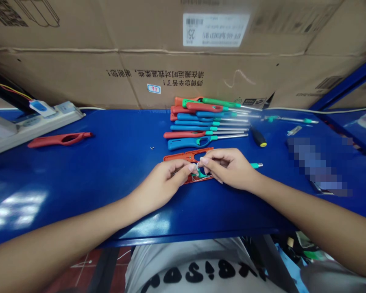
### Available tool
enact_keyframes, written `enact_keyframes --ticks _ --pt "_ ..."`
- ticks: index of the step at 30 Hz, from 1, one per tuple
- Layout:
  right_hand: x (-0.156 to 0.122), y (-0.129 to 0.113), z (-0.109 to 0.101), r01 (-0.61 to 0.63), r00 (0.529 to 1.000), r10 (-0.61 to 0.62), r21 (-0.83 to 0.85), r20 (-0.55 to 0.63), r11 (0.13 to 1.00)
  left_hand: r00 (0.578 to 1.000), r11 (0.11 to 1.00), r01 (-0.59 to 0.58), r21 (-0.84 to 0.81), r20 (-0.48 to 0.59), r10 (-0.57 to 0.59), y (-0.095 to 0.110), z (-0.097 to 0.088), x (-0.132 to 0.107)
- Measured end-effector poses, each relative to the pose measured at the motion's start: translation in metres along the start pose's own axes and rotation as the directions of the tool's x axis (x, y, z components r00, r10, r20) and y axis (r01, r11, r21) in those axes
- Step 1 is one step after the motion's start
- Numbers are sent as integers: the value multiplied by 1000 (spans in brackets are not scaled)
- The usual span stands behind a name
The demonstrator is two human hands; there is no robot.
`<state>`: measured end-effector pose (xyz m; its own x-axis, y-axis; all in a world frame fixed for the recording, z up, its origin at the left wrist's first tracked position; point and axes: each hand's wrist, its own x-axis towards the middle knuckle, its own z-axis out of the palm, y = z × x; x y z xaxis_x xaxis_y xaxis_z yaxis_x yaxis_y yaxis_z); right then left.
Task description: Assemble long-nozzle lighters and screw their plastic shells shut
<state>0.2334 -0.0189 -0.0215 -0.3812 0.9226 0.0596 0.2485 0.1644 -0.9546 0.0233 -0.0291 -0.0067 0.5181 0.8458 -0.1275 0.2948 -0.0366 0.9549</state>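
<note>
My left hand (163,183) and my right hand (232,169) meet over the middle of the blue table, fingertips pinched together. Between them is a small whitish piece (197,166), too small to make out its kind; thin wires run below it. Beneath the hands lie orange-red lighter casing halves (183,156), partly covered by my fingers. A green trigger part (201,174) shows inside the nearer half. A green-collared metal tip (256,165) sticks out past my right hand.
Several long-nosed lighters (189,128) in red, blue and green lie piled behind the hands. Also on the table are a black screwdriver handle (258,137), a red casing half (61,139), small screws (152,148) and a power strip (51,122). Cardboard boxes (88,77) form the back wall.
</note>
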Motion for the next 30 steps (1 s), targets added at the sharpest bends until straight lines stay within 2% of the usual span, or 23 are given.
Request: enact_keyframes --ticks 9,13,21,27,30 --pt "0 -2 -2 52 998 -53 56 27 997 999 999 44 6 9 -44 0 -1 0" --pt "2 1 -3 23 998 -27 71 58 997 999 999 52 0 5 -52 1 -2 0" --pt "0 2 -3 88 996 -86 -48 39 995 1000 1000 8 30 11 -8 -1 -1 2" --pt "1 2 -4 59 997 -58 -31 51 998 999 982 -37 183 30 32 5 -9 0" --pt "2 2 -5 63 997 -62 -26 43 998 1000 970 9 244 12 -12 10 -18 -2"
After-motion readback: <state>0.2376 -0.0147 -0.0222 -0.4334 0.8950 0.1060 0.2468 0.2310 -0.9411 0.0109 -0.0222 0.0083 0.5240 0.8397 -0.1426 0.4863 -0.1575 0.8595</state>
